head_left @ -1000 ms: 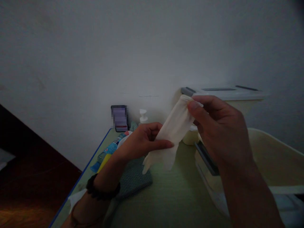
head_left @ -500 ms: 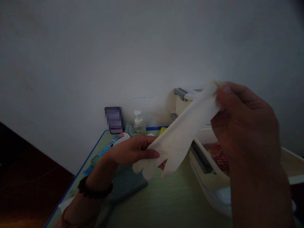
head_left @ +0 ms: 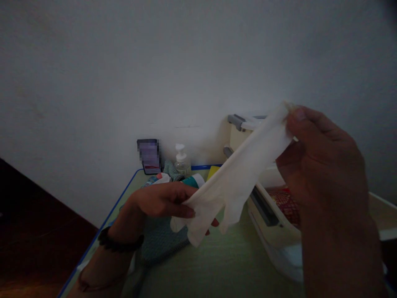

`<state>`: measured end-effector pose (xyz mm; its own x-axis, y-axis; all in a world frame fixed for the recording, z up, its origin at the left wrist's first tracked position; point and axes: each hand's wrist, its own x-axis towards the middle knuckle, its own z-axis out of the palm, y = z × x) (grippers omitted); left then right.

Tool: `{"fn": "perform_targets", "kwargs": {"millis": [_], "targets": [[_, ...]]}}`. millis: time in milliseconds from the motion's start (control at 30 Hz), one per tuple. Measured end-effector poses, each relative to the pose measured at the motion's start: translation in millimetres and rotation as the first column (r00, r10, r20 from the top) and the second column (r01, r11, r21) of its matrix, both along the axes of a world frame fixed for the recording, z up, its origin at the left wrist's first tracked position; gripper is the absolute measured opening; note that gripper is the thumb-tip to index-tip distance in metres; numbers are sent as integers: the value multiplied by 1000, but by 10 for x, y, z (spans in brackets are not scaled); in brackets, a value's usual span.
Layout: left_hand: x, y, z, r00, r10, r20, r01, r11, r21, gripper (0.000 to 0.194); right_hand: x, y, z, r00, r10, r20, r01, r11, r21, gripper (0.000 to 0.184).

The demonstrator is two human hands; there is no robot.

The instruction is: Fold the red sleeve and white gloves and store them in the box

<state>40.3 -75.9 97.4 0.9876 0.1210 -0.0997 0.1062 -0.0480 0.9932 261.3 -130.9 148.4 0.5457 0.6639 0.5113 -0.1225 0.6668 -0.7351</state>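
Observation:
A thin white disposable glove (head_left: 238,174) is stretched slantwise between my two hands above the table. My right hand (head_left: 325,157) pinches its cuff at the upper right, thumb pressed against the fingers. Lower on the left, my left hand (head_left: 167,200) grips the glove near its fingers, with the thumb in front and other fingertips showing behind it. The glove's fingers hang loose below. Beneath my left hand lies a grey-green knitted cloth (head_left: 164,240), partly covered by my arm and the glove.
A phone (head_left: 149,156) leans on the wall at the table's back left, near a clear pump bottle (head_left: 182,161). To the right stands an open cream storage box (head_left: 279,238) with red patterned cloth (head_left: 283,203) inside. The green table (head_left: 223,265) has a blue edge.
My left hand has slid slightly left and down along the glove, which is drawn out longer. My right hand has shifted barely to the right, still pinching the cuff.

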Motion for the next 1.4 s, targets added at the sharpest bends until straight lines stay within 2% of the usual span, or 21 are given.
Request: {"fn": "perform_targets", "kwargs": {"millis": [133,200,300,367,433,500,567,667,767,867,1000,1100,1200,1300,1400], "targets": [[-12,27,-27,998,17,-58,-13,998,62,30,-4,10,4,1000,25,-14,-26,1000,-7,20],[-22,62,-65,992,54,-115,-35,986,163,29,-17,16,-3,999,36,-5,-36,999,-11,19],[-34,126,-137,973,136,-184,-65,936,347,24,-42,23,-26,998,57,32,-56,998,-33,17],[-37,157,-178,966,164,-201,-70,911,406,21,-54,26,-47,994,77,83,-73,996,-46,15],[-36,168,-201,962,166,-215,-71,919,389,19,-62,28,-68,987,87,133,-81,996,-48,12],[-30,159,-199,966,139,-220,-68,951,300,17,-70,29,-85,982,82,170,-76,996,-46,9],[-8,136,-174,978,96,-184,-55,975,217,26,-87,27,-95,975,80,208,-70,996,-53,7],[66,89,-128,994,103,-32,-92,965,247,51,-140,17,-100,956,104,276,-82,993,-87,4],[184,35,-119,974,159,160,-200,939,281,51,-210,1,-106,946,151,289,-116,984,-135,2],[304,-24,-147,937,216,275,-273,943,191,47,-260,-2,-125,939,209,275,-169,972,-161,8],[402,-86,-173,906,344,247,-385,912,141,34,-280,24,-160,931,263,253,-223,959,-178,12],[425,-111,-170,906,385,174,-415,887,203,25,-270,43,-178,927,265,265,-225,959,-171,11],[421,-120,-171,909,404,106,-417,870,264,27,-250,51,-179,935,245,257,-205,963,-174,10],[406,-116,-185,913,402,74,-407,879,248,28,-226,64,-173,946,218,240,-180,969,-171,7],[397,-107,-205,920,374,116,-386,915,115,22,-210,87,-176,953,163,257,-125,979,-160,4]]}}
